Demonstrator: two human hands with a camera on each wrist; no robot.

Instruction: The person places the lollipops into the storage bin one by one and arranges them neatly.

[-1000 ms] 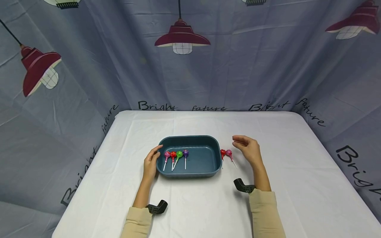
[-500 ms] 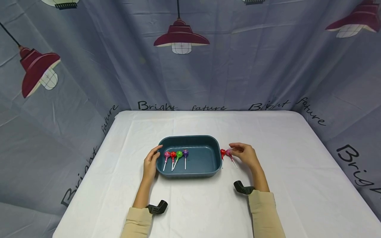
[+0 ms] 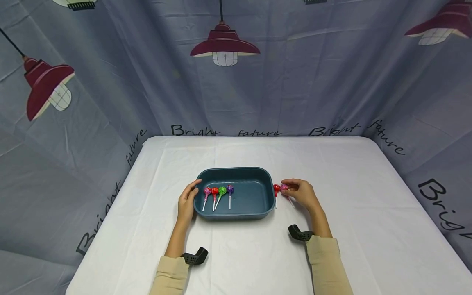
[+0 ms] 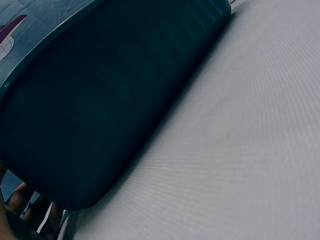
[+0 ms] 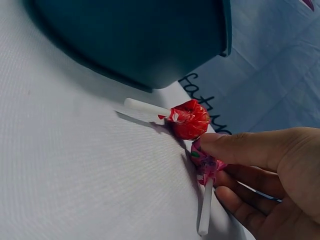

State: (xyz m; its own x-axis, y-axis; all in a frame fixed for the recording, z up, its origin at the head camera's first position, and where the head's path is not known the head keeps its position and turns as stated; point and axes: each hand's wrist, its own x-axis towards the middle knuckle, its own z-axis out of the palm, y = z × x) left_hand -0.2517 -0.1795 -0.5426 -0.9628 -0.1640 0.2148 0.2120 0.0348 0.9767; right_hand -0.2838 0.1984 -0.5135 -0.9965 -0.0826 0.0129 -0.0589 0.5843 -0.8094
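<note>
A dark teal rectangular tray stands on the white table, with a pink lollipop, a red lollipop, a green lollipop and a purple lollipop lying in a row in its left half. My left hand grips the tray's left end, fingertips over the rim. Outside the tray's right end, my right hand pinches the head of another pink lollipop between thumb and fingers; its white stick points down toward the cloth. Another red lollipop lies touching it, beside the tray.
White cloth covers the table. A grey curtain printed with red lamps and lettering hangs behind and on both sides. Black camera mounts sit on the left wrist and right wrist.
My right hand has come down and to the left onto the outer pink lollipop, and its fingers have closed on the head. The left hand and the tray stay where they were.
</note>
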